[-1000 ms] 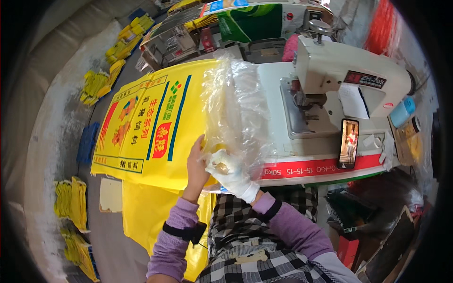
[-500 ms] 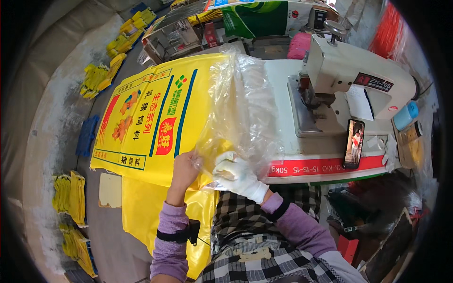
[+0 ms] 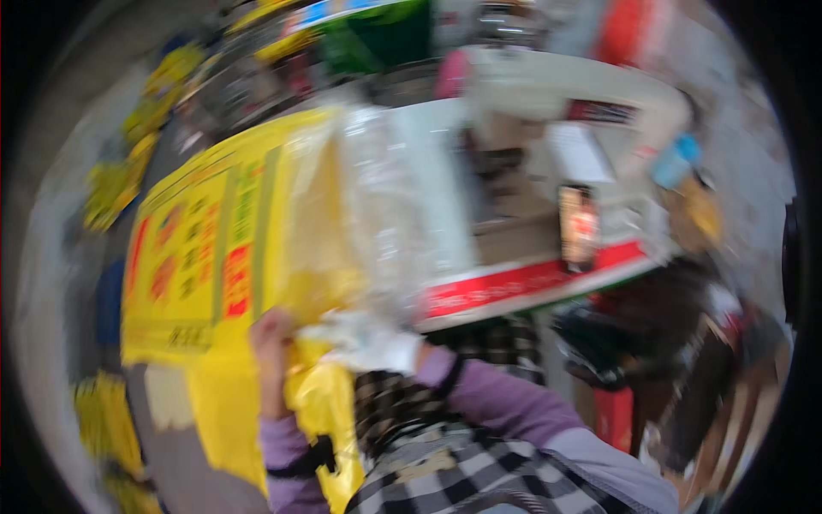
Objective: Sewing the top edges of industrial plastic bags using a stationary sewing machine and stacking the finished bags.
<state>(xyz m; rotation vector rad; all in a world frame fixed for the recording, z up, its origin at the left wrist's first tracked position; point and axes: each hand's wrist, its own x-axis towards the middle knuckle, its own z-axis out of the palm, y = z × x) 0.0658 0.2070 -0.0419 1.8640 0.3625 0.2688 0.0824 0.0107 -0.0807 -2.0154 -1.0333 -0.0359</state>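
The picture is blurred by motion. A large yellow woven sack with red and green print lies over the left part of a white sewing table. A clear plastic liner sticks out of the sack's right end. My left hand grips the sack's near edge from below. My right hand, in a white glove, holds the near edge of the liner and sack right beside the left hand.
A white sewing machine stands on the table to the right, with a phone propped at the table's front. More yellow sacks lie on the floor at left. Dark clutter sits lower right.
Both hands have drawn the sack's near edge toward my body and come closer together. The view has swung and blurred.
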